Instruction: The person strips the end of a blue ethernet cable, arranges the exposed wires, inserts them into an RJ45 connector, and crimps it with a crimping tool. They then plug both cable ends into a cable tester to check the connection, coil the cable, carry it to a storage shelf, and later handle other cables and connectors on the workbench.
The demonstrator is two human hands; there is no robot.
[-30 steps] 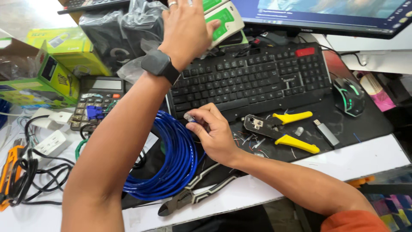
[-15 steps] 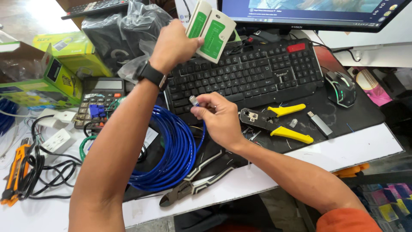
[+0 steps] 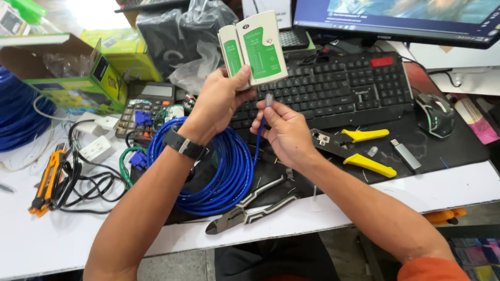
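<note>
My left hand (image 3: pixel 221 101) holds up a white and green two-part cable tester (image 3: pixel 253 49) above the black keyboard (image 3: pixel 338 88). My right hand (image 3: pixel 284 130) pinches the clear plug at the end of a blue cable (image 3: pixel 268 100), just under the tester's bottom edge. The rest of that cable lies in a blue coil (image 3: pixel 219 166) on the desk below my left wrist, which wears a black watch.
Yellow-handled crimping pliers (image 3: pixel 359 148) and a small silver stick (image 3: pixel 406 155) lie right of my hands. Grey side cutters (image 3: pixel 250 208) rest near the desk's front edge. A calculator (image 3: pixel 143 106), green boxes (image 3: pixel 78 78), black cords, an orange tool (image 3: pixel 44 182), a mouse (image 3: pixel 435 114) and a monitor surround the desk.
My left hand brought the tester down from the back toward me. My right hand lifted the cable's plug end off the desk up to just below the tester.
</note>
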